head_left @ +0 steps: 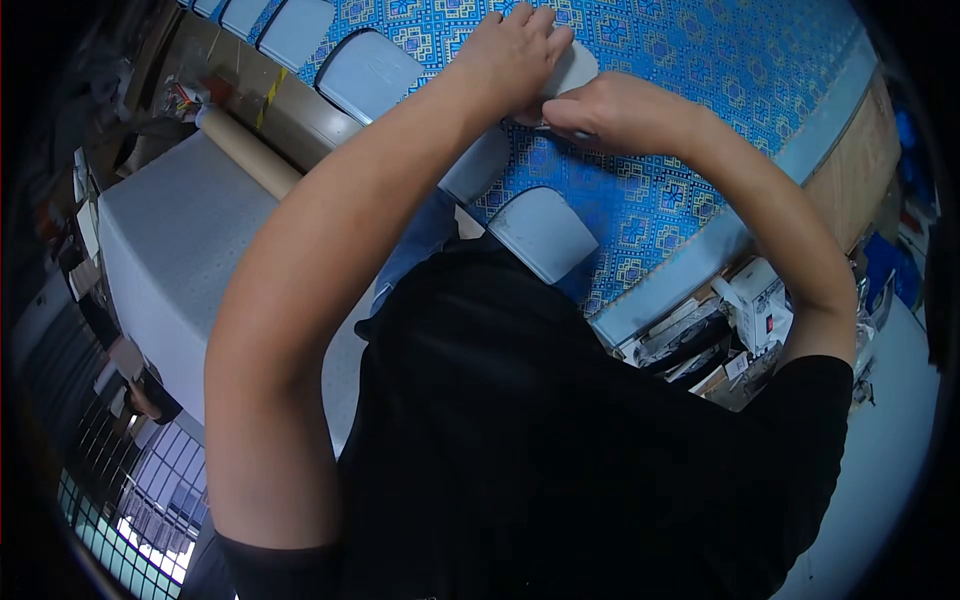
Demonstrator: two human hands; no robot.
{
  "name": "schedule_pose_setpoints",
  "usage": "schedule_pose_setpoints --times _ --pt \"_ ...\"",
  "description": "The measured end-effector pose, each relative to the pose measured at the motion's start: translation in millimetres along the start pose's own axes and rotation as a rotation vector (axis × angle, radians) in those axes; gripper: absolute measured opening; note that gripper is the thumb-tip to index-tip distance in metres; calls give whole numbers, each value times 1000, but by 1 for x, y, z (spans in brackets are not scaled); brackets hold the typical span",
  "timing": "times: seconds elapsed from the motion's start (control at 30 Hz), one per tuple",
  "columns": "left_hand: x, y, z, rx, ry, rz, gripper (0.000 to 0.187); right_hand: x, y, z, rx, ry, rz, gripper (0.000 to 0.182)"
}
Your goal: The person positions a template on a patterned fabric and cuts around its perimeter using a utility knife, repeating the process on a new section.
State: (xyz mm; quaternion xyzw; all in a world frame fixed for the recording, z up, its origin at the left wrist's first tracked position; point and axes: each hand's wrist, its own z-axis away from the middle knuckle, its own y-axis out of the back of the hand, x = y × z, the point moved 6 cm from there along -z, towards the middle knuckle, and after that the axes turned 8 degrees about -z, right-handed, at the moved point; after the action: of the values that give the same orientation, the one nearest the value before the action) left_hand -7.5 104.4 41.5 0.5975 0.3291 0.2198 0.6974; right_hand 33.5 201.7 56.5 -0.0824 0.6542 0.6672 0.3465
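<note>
Blue patterned fabric (660, 190) covers the work surface. Near its upper middle, my left hand (515, 50) is closed at the edge of a pale rounded piece (575, 68), with its fingers bent over. My right hand (600, 112) is curled just beside it, low on the same piece, round a small dark-tipped object mostly hidden in the fist. The two hands almost touch. Pale rounded panels lie along the fabric's near edge: one (543, 232) below my hands, another (370, 75) to the left.
At the left is a grey-white covered table (185, 230) with a brown roll (245, 155) on it. Boxes and loose items (755, 305) are packed below the fabric's right edge. Another person's hand (145, 402) shows at the far left, near a metal grid.
</note>
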Motion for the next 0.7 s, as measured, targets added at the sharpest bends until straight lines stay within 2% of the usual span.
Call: schedule_pose_setpoints --times 0.2,0.33,0.4,0.63,0.7 --pt "-1 2 -9 -73 -19 55 85 -5 -3 0 39 -93 -70 41" --pt "-2 3 -9 -101 -34 70 84 -3 -9 5 98 -62 -102 42" --pt "-2 3 -10 -107 -40 76 83 -6 -9 7 166 -15 -99 24" --pt "-3 3 -10 -131 -58 85 82 -5 -20 9 169 -171 -165 32" --pt "-3 3 -11 -137 -70 85 81 -6 -21 9 234 -182 -160 34"
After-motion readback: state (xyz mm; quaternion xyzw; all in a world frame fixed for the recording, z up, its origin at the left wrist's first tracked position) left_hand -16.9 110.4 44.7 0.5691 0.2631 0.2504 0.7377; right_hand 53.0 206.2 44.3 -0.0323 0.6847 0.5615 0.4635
